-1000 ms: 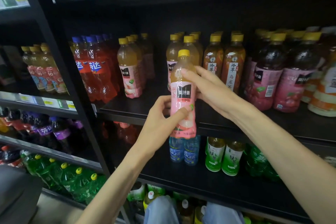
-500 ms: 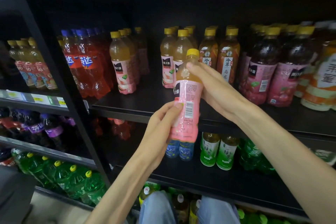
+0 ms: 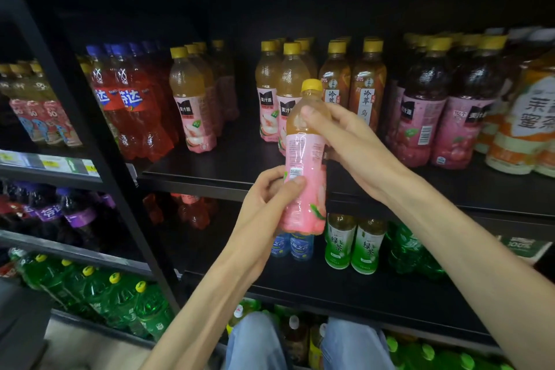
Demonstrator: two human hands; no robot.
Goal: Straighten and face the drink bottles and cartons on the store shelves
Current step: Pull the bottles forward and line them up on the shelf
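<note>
While both hands hold one bottle in front of it, the black shelving unit (image 3: 345, 171) fills the view, dark inside, tiers above and below. Middle shelf behind the grip: peach juice bottles (image 3: 279, 93) directly behind, a second row of the same (image 3: 192, 102) off to the left, red soda bottles (image 3: 132, 105) further left, tea bottles (image 3: 366, 84) just right, dark juice bottles (image 3: 444, 105) further right. Shelf below the grip: green tea bottles (image 3: 354, 243) and blue-labelled water bottles (image 3: 292, 246). Held pink-label bottle (image 3: 304, 165): off the shelf, upright, slight tilt, barcode side toward camera. Left hand (image 3: 267, 201) grips the lower body, thumb by the barcode. Right hand (image 3: 351, 141) wraps the upper part below the yellow cap (image 3: 311, 85).
</note>
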